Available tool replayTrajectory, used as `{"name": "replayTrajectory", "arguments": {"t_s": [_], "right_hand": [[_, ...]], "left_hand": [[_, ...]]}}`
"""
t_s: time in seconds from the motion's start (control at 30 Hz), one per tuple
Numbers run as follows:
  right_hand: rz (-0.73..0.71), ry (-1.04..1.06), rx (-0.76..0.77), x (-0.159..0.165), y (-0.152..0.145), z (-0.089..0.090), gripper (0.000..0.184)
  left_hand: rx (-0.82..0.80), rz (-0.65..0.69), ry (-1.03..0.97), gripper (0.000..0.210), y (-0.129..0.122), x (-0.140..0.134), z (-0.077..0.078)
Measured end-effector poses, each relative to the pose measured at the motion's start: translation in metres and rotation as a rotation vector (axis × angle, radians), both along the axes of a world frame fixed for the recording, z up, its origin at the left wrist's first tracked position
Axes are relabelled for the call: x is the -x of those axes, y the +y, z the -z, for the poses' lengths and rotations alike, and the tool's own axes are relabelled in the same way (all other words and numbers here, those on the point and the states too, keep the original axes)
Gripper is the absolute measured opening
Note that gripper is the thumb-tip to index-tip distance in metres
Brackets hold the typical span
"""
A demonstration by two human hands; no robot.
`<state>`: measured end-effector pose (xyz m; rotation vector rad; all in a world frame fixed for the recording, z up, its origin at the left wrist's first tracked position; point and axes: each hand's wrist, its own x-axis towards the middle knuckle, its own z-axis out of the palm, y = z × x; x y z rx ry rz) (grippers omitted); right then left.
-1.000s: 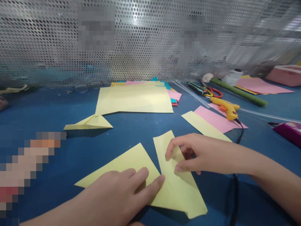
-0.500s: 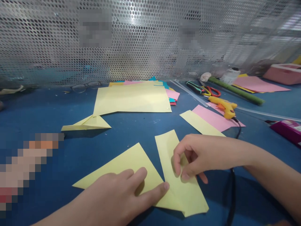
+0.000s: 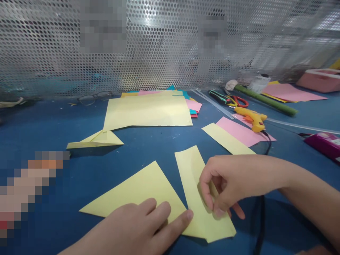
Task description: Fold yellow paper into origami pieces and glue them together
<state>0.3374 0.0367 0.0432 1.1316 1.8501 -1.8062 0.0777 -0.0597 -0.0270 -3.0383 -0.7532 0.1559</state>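
A sheet of yellow paper (image 3: 143, 187), partly folded into a triangle, lies in front of me on the blue table. A long yellow paper strip (image 3: 190, 177) meets its lower right corner, with a narrow V-shaped gap between them above. My left hand (image 3: 140, 226) rests over the triangle, palm down and index finger stretched out, its tip where strip and triangle meet. Over the strip's right edge, my right hand (image 3: 233, 180) is curled, thumb and index fingertip close together just at the paper. Whether they pinch its edge is hidden.
Beyond lie a large yellow sheet (image 3: 148, 111) on coloured paper and a folded yellow piece (image 3: 98, 140). To the right are pink paper (image 3: 233, 131), a yellow glue gun (image 3: 252, 118) with a black cord, scissors (image 3: 240, 101) and a green stem (image 3: 265, 100). A perforated metal screen (image 3: 164, 46) stands behind.
My right hand has slid down and to the right along the strip. My left hand has shifted slightly down and right. The papers have stayed nearly in place.
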Motion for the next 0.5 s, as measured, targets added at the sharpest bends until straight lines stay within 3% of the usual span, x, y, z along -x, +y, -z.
{"name": "replayTrajectory", "arguments": {"t_s": [0.23, 0.37, 0.5], "right_hand": [[-0.027, -0.053, -0.083, -0.0020, 0.0025, -0.0027, 0.021], [-0.031, -0.049, -0.059, 0.0005, -0.0011, -0.0065, 0.026], [-0.069, -0.059, -0.136, -0.0004, -0.0030, -0.0095, 0.022]], "left_hand": [[-0.145, -0.023, -0.113, 0.087, 0.0009, 0.0060, 0.0101], [-0.146, -0.037, -0.124, 0.077, 0.0002, 0.0076, 0.0099], [-0.113, -0.043, -0.126, 0.073, 0.0012, 0.0057, 0.0089]]}}
